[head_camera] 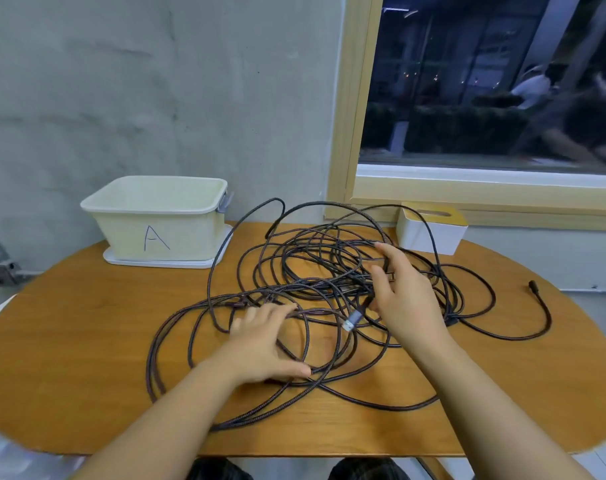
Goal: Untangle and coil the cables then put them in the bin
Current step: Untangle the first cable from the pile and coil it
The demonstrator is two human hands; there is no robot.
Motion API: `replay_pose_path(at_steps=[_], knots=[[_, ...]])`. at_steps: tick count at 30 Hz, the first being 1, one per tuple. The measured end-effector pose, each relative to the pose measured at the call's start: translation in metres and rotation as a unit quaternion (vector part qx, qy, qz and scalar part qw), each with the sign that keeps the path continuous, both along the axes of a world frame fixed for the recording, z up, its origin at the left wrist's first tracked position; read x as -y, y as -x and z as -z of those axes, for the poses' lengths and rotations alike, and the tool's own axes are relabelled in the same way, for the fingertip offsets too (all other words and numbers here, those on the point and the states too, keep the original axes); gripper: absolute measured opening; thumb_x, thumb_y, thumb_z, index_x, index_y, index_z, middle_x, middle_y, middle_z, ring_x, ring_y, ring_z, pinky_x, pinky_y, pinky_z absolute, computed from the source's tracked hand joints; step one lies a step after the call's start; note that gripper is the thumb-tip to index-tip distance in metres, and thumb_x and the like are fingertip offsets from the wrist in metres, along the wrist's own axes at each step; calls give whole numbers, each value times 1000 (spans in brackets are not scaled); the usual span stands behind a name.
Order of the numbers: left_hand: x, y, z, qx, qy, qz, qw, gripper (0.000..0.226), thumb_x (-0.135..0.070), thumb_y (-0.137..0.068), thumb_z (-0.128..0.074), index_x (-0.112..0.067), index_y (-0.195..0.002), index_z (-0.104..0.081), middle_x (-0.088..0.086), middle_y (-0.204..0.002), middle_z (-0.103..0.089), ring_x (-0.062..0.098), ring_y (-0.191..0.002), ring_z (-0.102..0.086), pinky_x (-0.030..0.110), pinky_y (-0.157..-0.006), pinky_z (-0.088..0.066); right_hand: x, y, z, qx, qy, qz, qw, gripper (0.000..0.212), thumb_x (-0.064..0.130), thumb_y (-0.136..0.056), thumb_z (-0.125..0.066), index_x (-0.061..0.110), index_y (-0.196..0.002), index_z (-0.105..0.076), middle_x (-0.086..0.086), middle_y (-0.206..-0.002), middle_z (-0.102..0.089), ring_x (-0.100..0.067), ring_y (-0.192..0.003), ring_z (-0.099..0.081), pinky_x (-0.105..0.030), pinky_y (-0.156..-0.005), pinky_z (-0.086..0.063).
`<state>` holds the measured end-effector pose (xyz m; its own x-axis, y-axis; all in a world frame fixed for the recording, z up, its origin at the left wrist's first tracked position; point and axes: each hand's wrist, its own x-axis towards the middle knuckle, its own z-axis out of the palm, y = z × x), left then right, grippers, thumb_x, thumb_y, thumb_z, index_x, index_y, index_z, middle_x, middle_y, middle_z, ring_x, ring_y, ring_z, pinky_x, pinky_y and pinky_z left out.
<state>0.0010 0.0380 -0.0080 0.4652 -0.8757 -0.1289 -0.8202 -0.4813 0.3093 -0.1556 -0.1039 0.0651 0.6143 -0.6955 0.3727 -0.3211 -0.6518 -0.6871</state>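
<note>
A big tangle of dark braided cables sprawls over the middle of the oval wooden table. My left hand lies flat on the near loops, fingers straight and thumb spread. My right hand reaches over the right side of the tangle, fingers extended among the strands. A silver USB plug sticks out just left of that hand's heel. A black plug end lies loose at the far right. The cream bin marked "A" stands at the back left and holds nothing I can see.
The bin sits on a white lid or tray. A white box with a yellow top stands at the back right under the window frame. The grey wall is right behind the table. My knees show below the near edge.
</note>
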Motion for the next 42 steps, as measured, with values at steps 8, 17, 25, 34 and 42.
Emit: replay_pose_path(at_steps=[8,17,25,34,42], knots=[[8,-7,29,-6,-46,-12,999,106,-50,-72,-70,-37,-148,2,-3,-151,-26,21,-137,-26,43,-113,-18,7,0,13,-139,56,6,989,33,28,-101,-37,23,-134,-39,4,-101,-67,-11,-84,-64,-34,-72,-54],[-42,-59,32,86,-19,-135,987,47,-20,-95,-45,-26,-140,-30,-4,-132,-51,20,-123,-43,38,-102,-32,11,2,24,-140,257,72,953,27,36,-89,-62,14,-81,-74,-1,-77,-52,-22,-84,-47,-30,-65,-35],[-39,-33,-14,-14,109,-110,988,79,-15,-91,-53,-30,-151,-4,-7,-157,-8,15,-145,-6,39,-117,-10,-6,2,23,-213,99,-25,972,31,42,-100,-31,22,-87,-50,4,-67,-55,-15,-64,-53,-29,-52,-38],[-3,24,-58,176,156,122,964,34,-42,-98,-35,-34,-126,-52,-16,-134,-48,5,-138,-22,34,-113,12,-41,5,17,-160,180,-133,961,23,34,-98,-41,28,-116,-55,13,-92,-57,-8,-83,-54,-24,-65,-40],[-25,20,-58,17,289,13,957,19,-23,-99,-43,-25,-105,-60,-14,-97,-64,-6,-84,-55,15,-74,-39,-4,6,14,-184,309,-35,933,20,9,-90,-53,18,-103,-64,3,-101,-64,-19,-105,-56,-38,-115,1]])
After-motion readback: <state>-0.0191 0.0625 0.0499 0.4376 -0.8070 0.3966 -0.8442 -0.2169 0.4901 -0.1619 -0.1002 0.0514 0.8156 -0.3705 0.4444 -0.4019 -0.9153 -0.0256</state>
